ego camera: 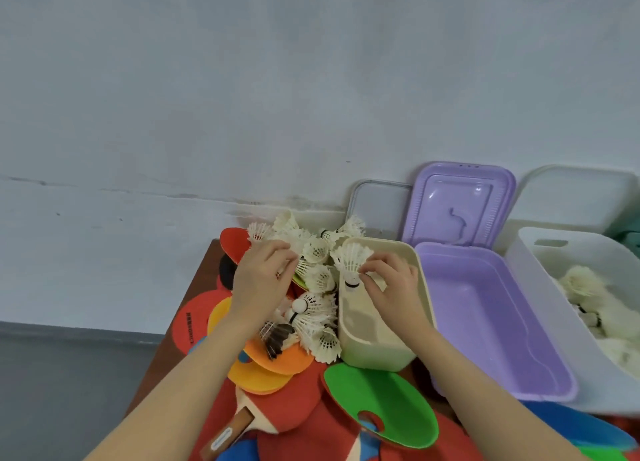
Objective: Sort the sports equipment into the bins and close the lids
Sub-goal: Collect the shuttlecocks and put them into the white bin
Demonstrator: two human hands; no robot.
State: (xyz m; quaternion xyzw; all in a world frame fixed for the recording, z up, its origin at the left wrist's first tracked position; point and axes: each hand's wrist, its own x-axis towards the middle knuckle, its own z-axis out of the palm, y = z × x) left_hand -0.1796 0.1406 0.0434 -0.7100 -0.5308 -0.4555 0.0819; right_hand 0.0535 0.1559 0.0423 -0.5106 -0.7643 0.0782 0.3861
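Most is left: paddles (pixel 277 360) and shuttlecocks (pixel 313 308) are heaped on the table, where the left hand (pixel 258 280) reaches in, its grip hidden. The right hand (pixel 391 280) pinches one shuttlecock (pixel 351 265) over the cream bin (pixel 377 349); the purple bin (pixel 485 322) is empty, the white bin (pixel 540 280) has shuttlecocks, no lids closed.

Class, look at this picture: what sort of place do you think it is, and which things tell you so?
Probably a plain storage or sorting corner indoors: a small table against a bare wall, heaped with shuttlecocks and paddles, beside open bins with lids propped behind.
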